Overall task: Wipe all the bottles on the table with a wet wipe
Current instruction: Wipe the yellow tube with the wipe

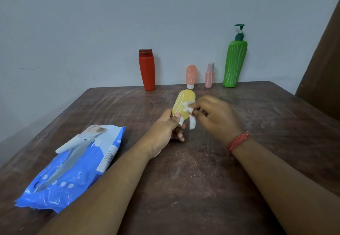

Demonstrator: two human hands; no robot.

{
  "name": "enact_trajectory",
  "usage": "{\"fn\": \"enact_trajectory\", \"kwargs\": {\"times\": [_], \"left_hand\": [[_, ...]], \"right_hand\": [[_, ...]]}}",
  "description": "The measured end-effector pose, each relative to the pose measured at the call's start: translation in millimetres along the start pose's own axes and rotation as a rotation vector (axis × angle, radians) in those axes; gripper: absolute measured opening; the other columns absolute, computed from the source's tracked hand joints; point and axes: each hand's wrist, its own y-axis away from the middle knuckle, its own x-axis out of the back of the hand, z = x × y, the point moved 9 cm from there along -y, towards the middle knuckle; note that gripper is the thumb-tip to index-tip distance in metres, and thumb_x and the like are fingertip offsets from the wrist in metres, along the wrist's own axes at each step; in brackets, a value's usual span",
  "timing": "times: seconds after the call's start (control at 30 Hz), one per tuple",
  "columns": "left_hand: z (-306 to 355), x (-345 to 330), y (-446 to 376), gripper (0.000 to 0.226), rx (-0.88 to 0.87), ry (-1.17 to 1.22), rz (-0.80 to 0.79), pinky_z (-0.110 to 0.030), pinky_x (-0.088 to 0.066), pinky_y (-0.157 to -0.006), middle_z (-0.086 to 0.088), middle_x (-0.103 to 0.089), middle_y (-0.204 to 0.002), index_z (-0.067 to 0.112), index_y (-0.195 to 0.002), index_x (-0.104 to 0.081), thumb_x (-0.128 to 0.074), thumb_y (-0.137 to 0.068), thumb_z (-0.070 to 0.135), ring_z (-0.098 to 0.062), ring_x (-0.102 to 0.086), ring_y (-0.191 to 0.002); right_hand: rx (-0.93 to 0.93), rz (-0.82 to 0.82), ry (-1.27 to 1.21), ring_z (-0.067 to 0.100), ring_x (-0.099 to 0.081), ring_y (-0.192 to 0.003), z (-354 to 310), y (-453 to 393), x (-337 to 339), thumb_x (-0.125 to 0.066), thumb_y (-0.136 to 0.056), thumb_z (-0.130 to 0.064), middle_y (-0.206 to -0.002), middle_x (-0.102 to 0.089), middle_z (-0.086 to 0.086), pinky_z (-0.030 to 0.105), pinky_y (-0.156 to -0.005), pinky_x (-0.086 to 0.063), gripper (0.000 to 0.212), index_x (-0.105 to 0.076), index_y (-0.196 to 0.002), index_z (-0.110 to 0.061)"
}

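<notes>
Left hand (166,129) gripping yellow bottle (184,104), scuffed brown table (202,179), pale wall (92,23)

Landmark: yellow bottle (184,104), held up over the middle of the table (211,179).
Beyond it: red bottle (147,70), peach tube (191,75), pink bottle (209,77) and green pump bottle (234,63) stand in a row along the far edge by the wall; gaps show between them, widest between red bottle and peach tube.
Between it and the row: a bare strip of tabletop.
Left and nearer: wipes pack (73,164) lies flat, flap raised.
Right: open tabletop.
Nearer: both forearms cross the tabletop, bare wood between them.
</notes>
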Motion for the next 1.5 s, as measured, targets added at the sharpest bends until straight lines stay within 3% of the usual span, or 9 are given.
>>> {"fn": "enact_trajectory", "kwargs": {"times": [0.17,0.47,0.57,0.73,0.93,1.03,1.3,1.4,1.5], "left_hand": [[0.3,-0.9,0.3,0.027,-0.004,0.010,-0.006,-0.035,-0.052,-0.072,-0.005,-0.060,-0.091,0.017,-0.130,-0.050,-0.039,-0.109,0.029,-0.010,-0.053,-0.062],[0.0,-0.8,-0.9,0.030,-0.006,-0.019,-0.011,-0.036,-0.052,-0.075,-0.008,-0.057,-0.094,0.015,-0.132,-0.049,-0.039,-0.109,0.030,-0.011,-0.053,-0.064],[-0.6,-0.5,-2.0,0.031,0.001,-0.056,-0.012,-0.037,-0.054,-0.079,-0.008,-0.056,-0.095,0.019,-0.137,-0.045,-0.039,-0.109,0.030,-0.010,-0.054,-0.065],[2.2,-2.8,-0.6,0.034,-0.021,-0.214,-0.025,-0.042,-0.056,-0.088,-0.001,-0.056,-0.086,0.022,-0.141,-0.039,-0.038,-0.109,0.029,-0.009,-0.058,-0.067],[6.4,-6.4,1.9,0.044,-0.024,-0.399,-0.036,-0.031,-0.056,-0.085,0.006,-0.056,-0.084,0.027,-0.151,-0.026,-0.038,-0.108,0.030,-0.007,-0.060,-0.073],[6.9,-7.3,2.6,0.045,-0.035,-0.473,-0.043,-0.043,-0.053,-0.095,0.007,-0.056,-0.084,0.029,-0.151,-0.026,-0.038,-0.108,0.032,-0.008,-0.062,-0.075],[11.3,-13.6,7.7,0.037,-0.022,-0.594,-0.065,-0.028,-0.047,-0.082,0.005,-0.055,-0.087,0.038,-0.144,-0.027,-0.035,-0.108,0.036,-0.006,-0.061,-0.079],[11.4,-12.7,7.9,0.038,-0.019,-0.603,-0.055,-0.035,-0.049,-0.087,0.004,-0.056,-0.089,0.036,-0.145,-0.027,-0.035,-0.108,0.037,-0.008,-0.062,-0.081],[8.3,-13.1,6.8,0.040,-0.003,-0.635,-0.062,-0.041,-0.050,-0.092,0.000,-0.058,-0.093,0.036,-0.146,-0.026,-0.035,-0.108,0.039,-0.011,-0.063,-0.085]], "right_hand": [[0.113,-0.067,-0.022,0.009,-0.060,-0.077,-14.9,3.3,-9.0,-0.069,-0.088,-0.022,-0.092,-0.065,-0.008,0.031,-0.063,-0.052,0.011,-0.072,-0.098,-0.020],[-0.003,0.019,-0.017,0.001,-0.049,-0.073,1.8,2.0,-6.9,-0.067,-0.090,-0.024,-0.092,-0.059,-0.013,0.030,-0.061,-0.048,0.008,-0.069,-0.097,-0.022],[-0.041,0.057,-0.032,0.000,-0.044,-0.071,8.2,1.5,-6.5,-0.069,-0.090,-0.021,-0.091,-0.056,-0.011,0.018,-0.060,-0.040,0.006,-0.067,-0.094,-0.018],[-0.163,0.135,0.001,0.005,-0.053,-0.080,31.5,1.1,5.0,-0.063,-0.093,-0.026,-0.097,-0.056,-0.016,0.034,-0.066,-0.050,0.008,-0.066,-0.100,-0.025],[-0.239,0.209,-0.035,0.000,-0.048,-0.080,45.8,0.7,12.8,-0.063,-0.095,-0.024,-0.097,-0.054,-0.014,0.009,-0.066,-0.036,0.012,-0.069,-0.103,-0.016],[-0.249,0.232,-0.072,0.000,-0.050,-0.082,42.9,0.4,15.7,-0.063,-0.096,-0.022,-0.102,-0.059,-0.007,0.018,-0.069,-0.042,0.014,-0.070,-0.106,-0.016],[-0.148,0.200,0.052,0.016,-0.060,-0.086,35.4,-2.9,24.3,-0.058,-0.095,-0.017,-0.102,-0.059,-0.004,0.039,-0.071,-0.054,0.023,-0.070,-0.114,-0.020],[0.016,0.091,0.136,0.022,-0.061,-0.079,12.6,-4.4,12.4,-0.056,-0.094,-0.019,-0.102,-0.057,-0.003,0.040,-0.063,-0.055,0.022,-0.069,-0.112,-0.021],[-0.085,0.151,0.142,0.025,-0.062,-0.081,29.6,-8.6,20.9,-0.052,-0.093,-0.022,-0.100,-0.057,0.001,0.045,-0.064,-0.056,0.027,-0.070,-0.112,-0.019]]}}
